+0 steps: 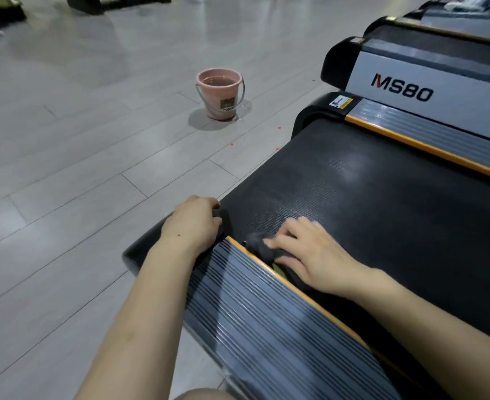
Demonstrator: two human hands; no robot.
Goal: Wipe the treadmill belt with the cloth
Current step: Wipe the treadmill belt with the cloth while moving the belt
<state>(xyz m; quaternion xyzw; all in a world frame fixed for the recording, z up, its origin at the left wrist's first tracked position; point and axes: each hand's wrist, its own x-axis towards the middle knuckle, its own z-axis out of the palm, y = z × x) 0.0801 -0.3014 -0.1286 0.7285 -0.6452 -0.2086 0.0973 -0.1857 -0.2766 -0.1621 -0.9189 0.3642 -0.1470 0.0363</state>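
Note:
The black treadmill belt (368,197) runs from the middle of the head view to the right, between two grey ribbed side rails with orange edges. A dark grey cloth (259,246) lies bunched on the belt's near corner, against the near rail (267,307). My right hand (310,255) presses on the cloth with its fingers spread over it. My left hand (193,225) grips the treadmill's black rear end cap, fingers curled over the edge next to the belt's end.
A pink bucket (220,95) with water and a metal handle stands on the grey tiled floor (79,168), beyond the treadmill's end. A second treadmill marked MS80 (401,89) sits alongside at the right. Dark equipment lies at the far top left.

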